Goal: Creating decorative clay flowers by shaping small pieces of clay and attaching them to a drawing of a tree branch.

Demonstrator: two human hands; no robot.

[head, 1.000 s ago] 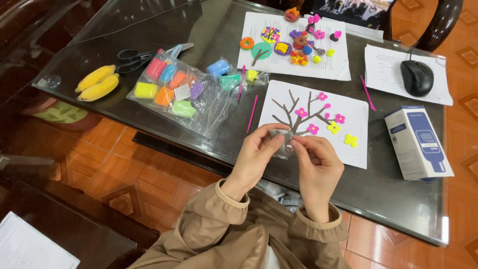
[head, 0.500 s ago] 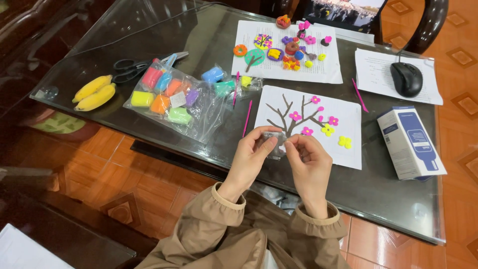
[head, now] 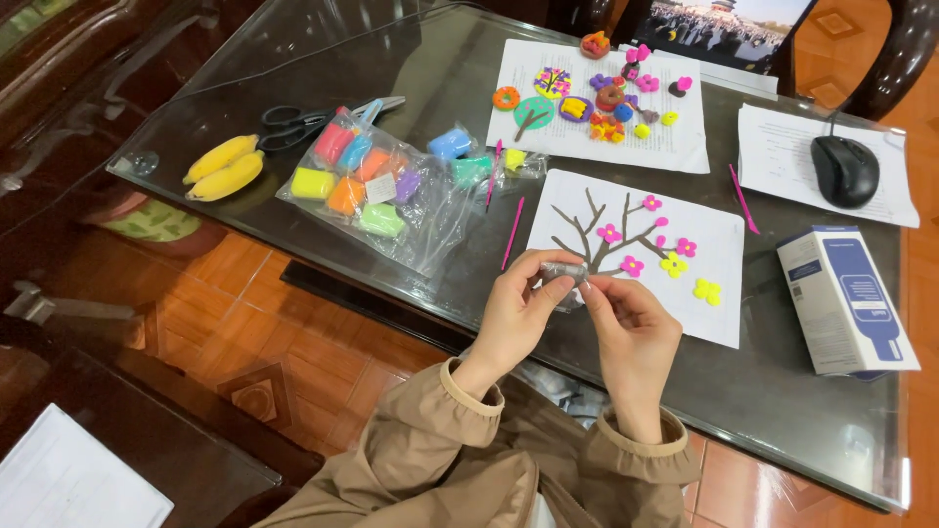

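My left hand and my right hand meet over the near edge of the glass table, both pinching a small clear plastic packet with something dark inside. Just beyond it lies a white sheet bearing a brown clay tree with pink and yellow clay flowers. Both wrists wear tan sleeves.
A clear bag of coloured clay bars, scissors and two bananas lie at the left. Pink modelling sticks sit beside the sheet. Farther back: paper with small clay figures, a mouse. A white and blue box is at the right.
My hands stay together on the packet, fingers shifting slightly. The view has shifted, so everything on the table sits a little lower and to the right.
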